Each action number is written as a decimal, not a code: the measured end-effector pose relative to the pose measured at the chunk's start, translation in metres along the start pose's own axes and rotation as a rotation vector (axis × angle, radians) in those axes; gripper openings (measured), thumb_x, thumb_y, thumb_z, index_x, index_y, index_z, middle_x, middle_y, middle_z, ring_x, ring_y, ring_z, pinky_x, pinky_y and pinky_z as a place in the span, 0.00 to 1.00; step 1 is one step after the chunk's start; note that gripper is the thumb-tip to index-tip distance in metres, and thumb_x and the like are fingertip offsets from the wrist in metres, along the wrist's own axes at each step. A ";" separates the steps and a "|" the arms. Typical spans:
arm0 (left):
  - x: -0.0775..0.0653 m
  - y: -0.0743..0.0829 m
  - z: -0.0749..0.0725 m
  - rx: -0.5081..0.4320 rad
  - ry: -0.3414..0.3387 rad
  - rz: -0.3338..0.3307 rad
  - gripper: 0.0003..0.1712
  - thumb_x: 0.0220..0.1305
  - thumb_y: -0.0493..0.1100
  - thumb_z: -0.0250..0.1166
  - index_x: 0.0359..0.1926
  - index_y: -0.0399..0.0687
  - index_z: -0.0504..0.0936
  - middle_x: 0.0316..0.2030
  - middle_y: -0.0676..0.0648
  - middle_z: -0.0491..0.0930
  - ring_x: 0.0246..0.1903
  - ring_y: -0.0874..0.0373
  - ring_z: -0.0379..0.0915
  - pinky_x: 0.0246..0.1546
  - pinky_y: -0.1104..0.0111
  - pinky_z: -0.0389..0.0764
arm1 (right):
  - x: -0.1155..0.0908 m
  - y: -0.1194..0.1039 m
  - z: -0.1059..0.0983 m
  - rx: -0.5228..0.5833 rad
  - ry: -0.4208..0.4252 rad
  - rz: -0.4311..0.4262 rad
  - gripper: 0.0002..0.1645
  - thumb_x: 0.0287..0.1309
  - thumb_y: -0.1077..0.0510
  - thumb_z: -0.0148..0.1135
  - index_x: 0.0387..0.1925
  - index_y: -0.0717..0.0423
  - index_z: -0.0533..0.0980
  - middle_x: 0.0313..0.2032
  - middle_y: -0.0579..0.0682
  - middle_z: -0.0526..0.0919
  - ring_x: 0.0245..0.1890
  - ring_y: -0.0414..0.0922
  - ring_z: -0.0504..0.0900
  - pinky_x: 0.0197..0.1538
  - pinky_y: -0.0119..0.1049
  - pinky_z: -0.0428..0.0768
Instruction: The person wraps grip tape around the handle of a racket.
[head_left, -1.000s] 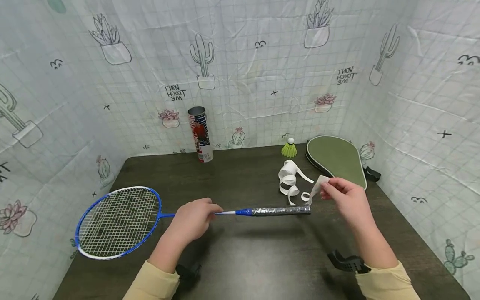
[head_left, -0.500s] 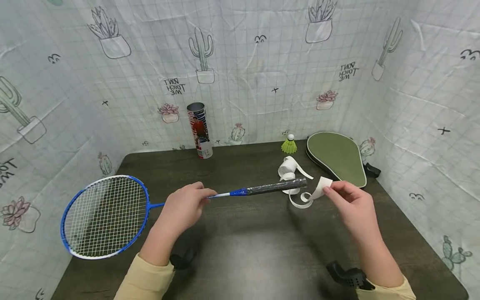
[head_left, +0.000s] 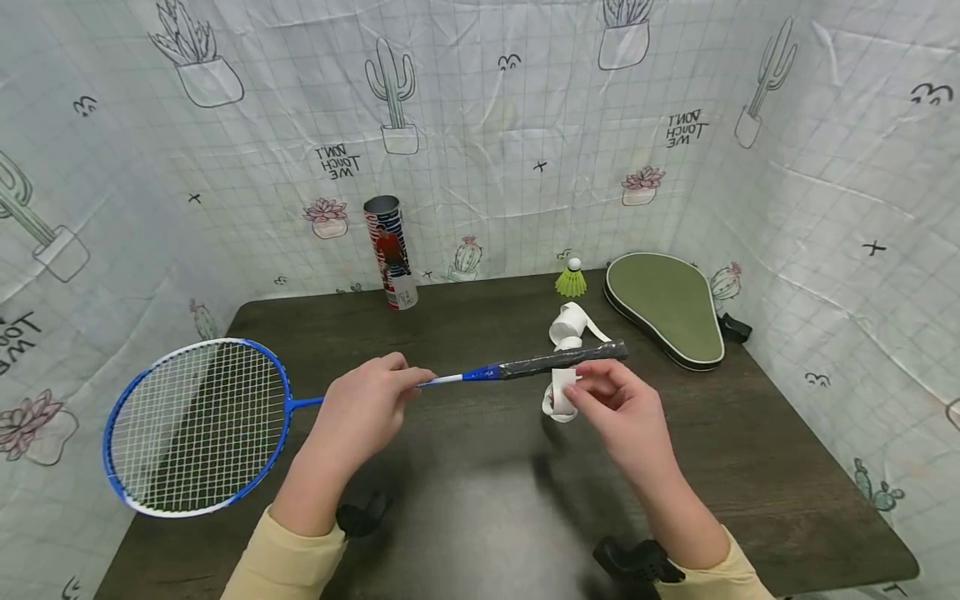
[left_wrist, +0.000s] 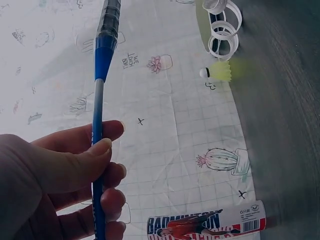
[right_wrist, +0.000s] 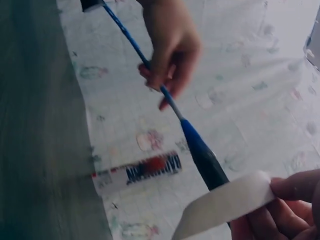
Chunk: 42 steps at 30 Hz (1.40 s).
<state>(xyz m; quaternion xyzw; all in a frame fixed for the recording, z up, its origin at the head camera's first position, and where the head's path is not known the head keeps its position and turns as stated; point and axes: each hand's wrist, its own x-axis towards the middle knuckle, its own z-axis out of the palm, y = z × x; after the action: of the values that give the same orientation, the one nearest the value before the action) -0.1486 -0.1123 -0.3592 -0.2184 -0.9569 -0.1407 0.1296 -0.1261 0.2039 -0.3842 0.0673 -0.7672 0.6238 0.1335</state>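
In the head view my left hand (head_left: 366,408) grips the shaft of a blue and white badminton racket (head_left: 482,373), held above the table with its strung head at left. Its dark handle, in a shiny wrap, points right. The left wrist view has the thumb and curled fingers round the blue shaft (left_wrist: 98,115). My right hand (head_left: 617,408) pinches the end of a white tape strip (head_left: 564,388) just below the handle. Curled tape (head_left: 567,323) trails behind the handle, which partly hides it. In the right wrist view the strip (right_wrist: 225,204) crosses in front of the handle; contact is unclear.
A shuttlecock tube (head_left: 392,252) stands upright at the back of the dark table (head_left: 750,492). A yellow shuttlecock (head_left: 572,280) and a green paddle-shaped case (head_left: 663,308) are at the back right. Patterned cloth (head_left: 480,125) walls the table at the back and sides.
My left hand has raised the racket, its handle tilting upward to the right. My right hand has moved left with the tape end, from beyond the handle's tip to below the handle.
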 end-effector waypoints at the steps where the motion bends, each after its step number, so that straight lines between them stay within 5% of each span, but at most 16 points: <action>1: 0.000 0.001 0.000 0.004 0.005 0.002 0.17 0.64 0.38 0.74 0.50 0.64 0.91 0.32 0.58 0.77 0.26 0.64 0.67 0.23 0.71 0.70 | 0.000 0.000 0.004 0.010 0.005 -0.006 0.14 0.61 0.68 0.71 0.49 0.64 0.80 0.29 0.38 0.87 0.27 0.37 0.82 0.31 0.27 0.78; 11: -0.002 0.010 0.001 0.009 0.042 0.038 0.18 0.62 0.37 0.75 0.49 0.65 0.91 0.32 0.59 0.78 0.27 0.65 0.68 0.24 0.72 0.71 | -0.005 0.003 0.036 -0.026 0.011 -0.091 0.12 0.61 0.64 0.73 0.46 0.54 0.88 0.33 0.55 0.89 0.31 0.35 0.84 0.32 0.25 0.80; 26: -0.006 0.013 0.002 0.002 0.045 0.032 0.17 0.61 0.37 0.76 0.48 0.62 0.91 0.32 0.59 0.79 0.27 0.64 0.70 0.25 0.71 0.73 | -0.004 0.013 0.051 -0.072 0.064 -0.240 0.11 0.60 0.68 0.72 0.41 0.51 0.90 0.27 0.49 0.90 0.22 0.31 0.78 0.24 0.23 0.73; 35: -0.012 0.009 0.011 -0.029 0.038 0.020 0.17 0.63 0.35 0.73 0.48 0.62 0.91 0.30 0.60 0.77 0.26 0.65 0.67 0.23 0.72 0.70 | -0.006 0.030 0.067 0.147 0.062 -0.073 0.06 0.64 0.63 0.70 0.42 0.58 0.88 0.31 0.60 0.89 0.24 0.43 0.90 0.30 0.34 0.86; 42: -0.011 0.008 0.015 -0.042 0.024 0.025 0.17 0.61 0.33 0.74 0.48 0.59 0.91 0.31 0.59 0.77 0.28 0.64 0.68 0.26 0.72 0.73 | -0.004 0.036 0.073 0.167 0.103 -0.021 0.07 0.64 0.62 0.72 0.43 0.58 0.88 0.34 0.60 0.90 0.29 0.45 0.91 0.35 0.33 0.86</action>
<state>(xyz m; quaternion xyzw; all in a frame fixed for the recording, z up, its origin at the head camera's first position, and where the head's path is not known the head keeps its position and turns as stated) -0.1387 -0.1049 -0.3749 -0.2314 -0.9493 -0.1619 0.1384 -0.1405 0.1397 -0.4329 0.0541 -0.7040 0.6867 0.1730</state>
